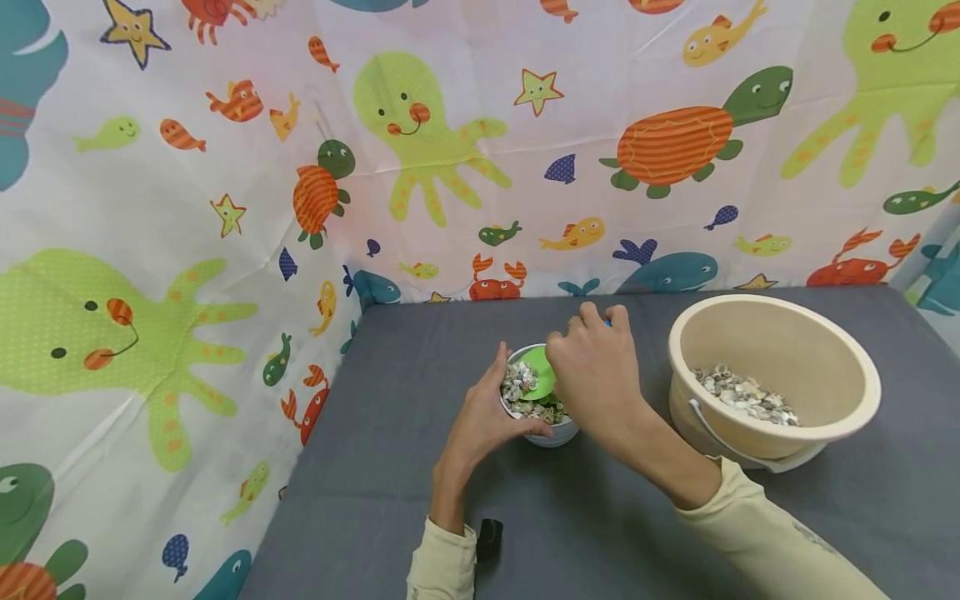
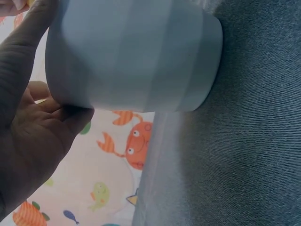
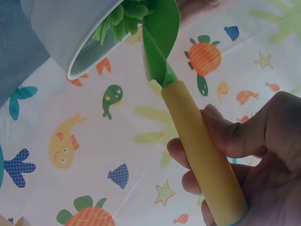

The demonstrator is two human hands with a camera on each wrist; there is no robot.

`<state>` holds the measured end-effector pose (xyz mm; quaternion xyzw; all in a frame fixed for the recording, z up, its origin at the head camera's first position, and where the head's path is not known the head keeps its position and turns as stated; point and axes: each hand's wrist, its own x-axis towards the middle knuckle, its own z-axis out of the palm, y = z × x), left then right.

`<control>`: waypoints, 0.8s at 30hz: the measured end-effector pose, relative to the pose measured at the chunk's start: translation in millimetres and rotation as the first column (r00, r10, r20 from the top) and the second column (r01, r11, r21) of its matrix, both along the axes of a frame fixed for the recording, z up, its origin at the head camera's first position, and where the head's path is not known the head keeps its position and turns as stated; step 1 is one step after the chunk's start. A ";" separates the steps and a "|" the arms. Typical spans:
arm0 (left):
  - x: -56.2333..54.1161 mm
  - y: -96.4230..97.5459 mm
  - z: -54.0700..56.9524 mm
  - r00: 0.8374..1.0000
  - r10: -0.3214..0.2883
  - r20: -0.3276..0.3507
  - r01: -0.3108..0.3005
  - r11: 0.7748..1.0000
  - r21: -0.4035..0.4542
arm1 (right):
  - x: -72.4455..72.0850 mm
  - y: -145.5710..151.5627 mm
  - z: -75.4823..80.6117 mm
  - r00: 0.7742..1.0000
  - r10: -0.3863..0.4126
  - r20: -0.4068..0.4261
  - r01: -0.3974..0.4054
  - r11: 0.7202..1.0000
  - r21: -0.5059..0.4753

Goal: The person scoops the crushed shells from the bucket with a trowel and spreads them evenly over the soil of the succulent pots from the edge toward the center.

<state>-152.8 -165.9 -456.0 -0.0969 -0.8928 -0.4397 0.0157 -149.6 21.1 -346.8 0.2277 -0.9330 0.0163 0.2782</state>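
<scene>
A white ribbed plant pot point(image 1: 553, 437) stands on the grey cloth, holding small pale stones or shells point(image 1: 516, 380) and a green leafy succulent point(image 3: 126, 18). My left hand point(image 1: 483, 417) holds the pot from its left side, thumb along the near rim and fingers on the far side. In the left wrist view, that hand point(image 2: 40, 134) touches the upper wall. My right hand point(image 1: 600, 367) grips the yellow handle of a small garden trowel point(image 3: 204, 155). Its green blade point(image 1: 542, 372) is over the pot's mouth, tilted down towards the stones.
Right of the pot stands a large beige bucket point(image 1: 681, 400) with similar small stones point(image 1: 746, 395) inside and its handle hanging down in front. A small black object point(image 1: 490, 537) is beside the left sleeve. A sea-animal print curtain point(image 1: 465, 250) hangs behind and left.
</scene>
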 end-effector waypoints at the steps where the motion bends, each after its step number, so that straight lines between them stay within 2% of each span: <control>1: 0.9 0.4 0.0 1.000 0.005 -0.001 -0.005 1.000 0.006 | 0.2 -0.7 0.0 1.000 -0.001 -0.009 0.001 1.000 0.003; 7: 4.8 2.8 -1.6 0.999 0.040 -0.006 -0.040 0.999 0.035 | 0.9 -2.8 -0.1 0.999 -0.008 -0.031 0.009 1.000 0.008; 14: 10.5 9.6 -1.8 0.994 0.102 0.032 -0.104 0.993 0.054 | 4.0 -6.5 -0.9 0.998 -0.012 -0.059 0.015 0.999 0.042; 24: 18.2 17.9 -4.1 0.987 0.164 0.004 -0.164 0.986 0.007 | 5.3 -14.0 -1.0 0.996 0.002 -0.092 0.004 0.997 0.071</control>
